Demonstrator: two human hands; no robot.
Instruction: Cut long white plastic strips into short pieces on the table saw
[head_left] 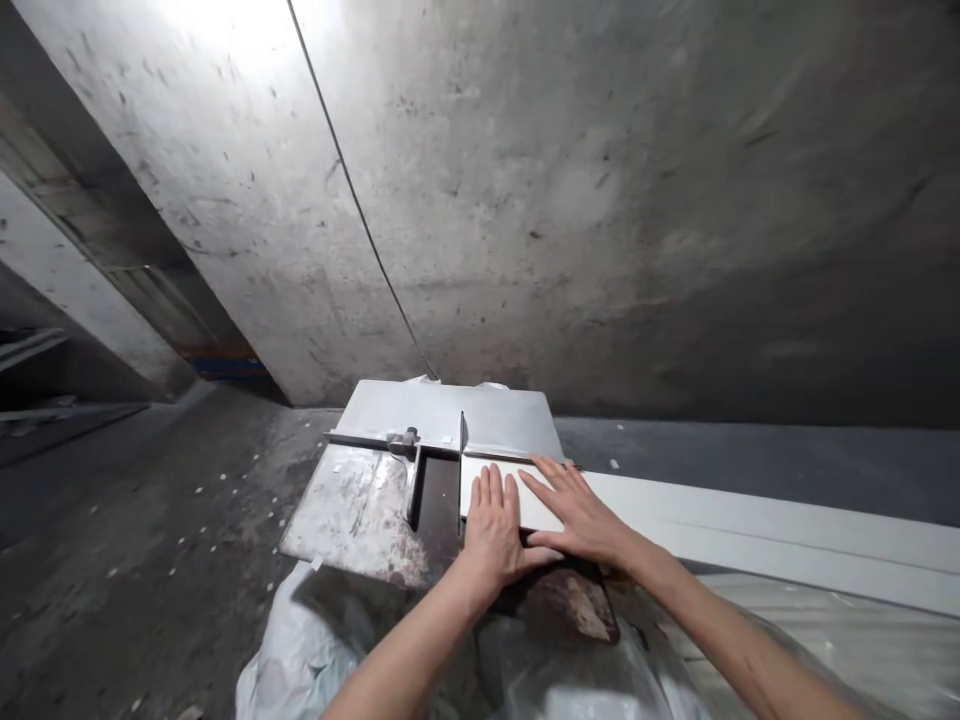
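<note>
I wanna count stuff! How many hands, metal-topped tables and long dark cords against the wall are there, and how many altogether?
Hands: 2 (left hand and right hand)
Metal-topped table: 1
Long dark cord: 1
Total: 4

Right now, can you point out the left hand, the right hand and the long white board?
Left hand (493, 530): head view, back of the hand.
Right hand (583, 516): head view, back of the hand.
Long white board (750, 513): head view, bare stretch beyond the right hand.
</note>
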